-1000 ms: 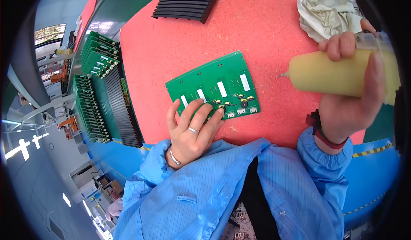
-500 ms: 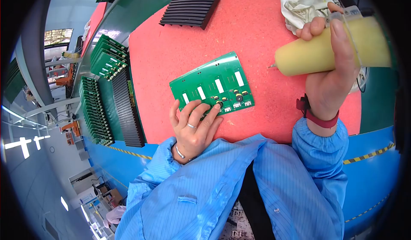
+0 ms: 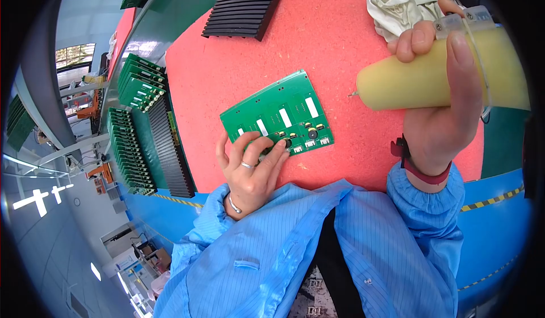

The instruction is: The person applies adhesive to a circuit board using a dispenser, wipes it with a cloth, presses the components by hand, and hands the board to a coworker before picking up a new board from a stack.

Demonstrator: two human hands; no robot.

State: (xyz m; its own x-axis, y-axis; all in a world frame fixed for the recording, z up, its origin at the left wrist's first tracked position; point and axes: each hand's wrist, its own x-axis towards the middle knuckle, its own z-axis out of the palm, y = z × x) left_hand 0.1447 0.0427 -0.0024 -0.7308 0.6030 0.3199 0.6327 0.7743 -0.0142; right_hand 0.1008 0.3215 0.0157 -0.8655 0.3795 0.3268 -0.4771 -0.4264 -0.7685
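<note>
A green circuit board (image 3: 281, 107) lies tilted on the red mat. It carries white rectangles, small connectors and round black components along its near edge. My left hand (image 3: 252, 167) is curled over the board's near left corner, fingertips on the parts beside a black round component. Raised above the mat's right side, my right hand (image 3: 440, 102) is wrapped round a yellow dispensing bottle (image 3: 409, 82). Its thin metal needle points left towards the board, some way off from it. A clear plastic fitting (image 3: 468, 20) and a loop of cord or wire sit on the bottle.
The red mat (image 3: 340, 153) covers the table. Black slotted racks (image 3: 244, 11) stand at the back and left (image 3: 167, 147), near several upright green boards (image 3: 130, 153). A crumpled whitish cloth (image 3: 397, 3) lies at the back right.
The view has shifted slightly. The bottle's needle end appears a little further left and lower, with my right thumb more upright. My left hand stays at the board's near left corner.
</note>
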